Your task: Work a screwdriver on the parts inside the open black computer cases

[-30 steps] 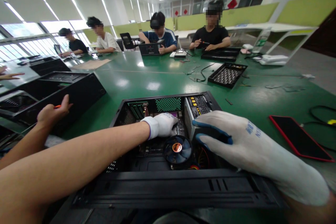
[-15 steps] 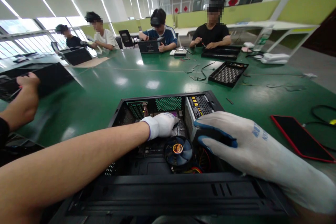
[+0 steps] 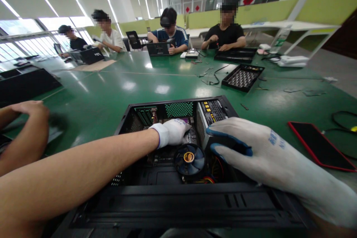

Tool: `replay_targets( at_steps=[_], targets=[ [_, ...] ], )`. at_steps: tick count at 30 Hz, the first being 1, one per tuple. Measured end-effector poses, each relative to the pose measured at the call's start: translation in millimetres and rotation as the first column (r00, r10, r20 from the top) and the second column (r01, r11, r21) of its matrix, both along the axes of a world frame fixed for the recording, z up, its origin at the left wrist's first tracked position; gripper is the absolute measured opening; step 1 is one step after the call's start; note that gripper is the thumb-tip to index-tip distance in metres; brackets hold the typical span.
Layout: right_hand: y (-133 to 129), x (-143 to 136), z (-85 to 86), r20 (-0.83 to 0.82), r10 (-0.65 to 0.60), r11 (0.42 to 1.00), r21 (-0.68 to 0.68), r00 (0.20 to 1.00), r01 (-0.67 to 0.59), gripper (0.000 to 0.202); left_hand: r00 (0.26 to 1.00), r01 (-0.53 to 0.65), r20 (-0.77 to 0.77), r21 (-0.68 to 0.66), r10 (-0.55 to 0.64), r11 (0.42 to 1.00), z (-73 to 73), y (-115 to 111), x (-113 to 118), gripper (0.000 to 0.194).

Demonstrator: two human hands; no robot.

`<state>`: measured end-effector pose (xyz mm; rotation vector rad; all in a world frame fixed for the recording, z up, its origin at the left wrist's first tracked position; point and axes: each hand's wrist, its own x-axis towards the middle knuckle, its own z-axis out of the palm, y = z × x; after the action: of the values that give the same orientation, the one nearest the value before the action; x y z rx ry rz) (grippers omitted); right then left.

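An opened black computer case [image 3: 178, 202] lies in front of me, its inside facing up. My left hand [image 3: 174, 132], in a white glove, reaches into it beside the motherboard. The fingers curl downward behind the cooling fan [image 3: 189, 159]; whatever they pinch is hidden. My right hand [image 3: 245, 143], gloved in white with blue-coated fingers, lies along the power supply [image 3: 212, 112] at the case's right side. Its thumb stands apart from the outstretched fingers, and the fingertips reach the power supply's near edge. Coloured cables [image 3: 206, 180] run below the fan.
A red-edged black panel [image 3: 320, 145] lies to the right, near cables. Farther back is a black tray-like part [image 3: 242, 77]. On the left, a neighbour's arms [image 3: 28, 126] rest near another case [image 3: 26, 83]. Several people work across the green table [image 3: 134, 78].
The neighbour's hand at left has come off the black case toward the near side, and that case has shifted left. Both my hands look unmoved.
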<state>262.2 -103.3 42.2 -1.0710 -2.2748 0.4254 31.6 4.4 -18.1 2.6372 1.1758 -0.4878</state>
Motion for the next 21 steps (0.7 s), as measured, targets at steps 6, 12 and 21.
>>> replay_targets(
  at_steps=[6, 12, 21],
  targets=[
    [1.7, -1.0, -1.9, 0.005, 0.003, 1.000, -0.012, 1.000, -0.003, 0.028, 1.000, 0.003, 0.009, -0.001, -0.003, 1.000, -2.2, -1.0, -0.5, 0.033],
    [1.5, -0.4, -1.9, 0.005, -0.001, 1.000, -0.007, 1.000, 0.001, 0.028, 1.000, 0.002, 0.011, 0.011, -0.002, 1.000, -3.3, -0.5, -0.9, 0.035],
    [1.7, -1.3, -0.8, 0.014, -0.007, 1.000, -0.010, 1.000, 0.007, 0.031, 1.000, 0.016, 0.006, 0.003, -0.016, 1.000, -6.8, 0.5, -0.5, 0.037]
  ],
)
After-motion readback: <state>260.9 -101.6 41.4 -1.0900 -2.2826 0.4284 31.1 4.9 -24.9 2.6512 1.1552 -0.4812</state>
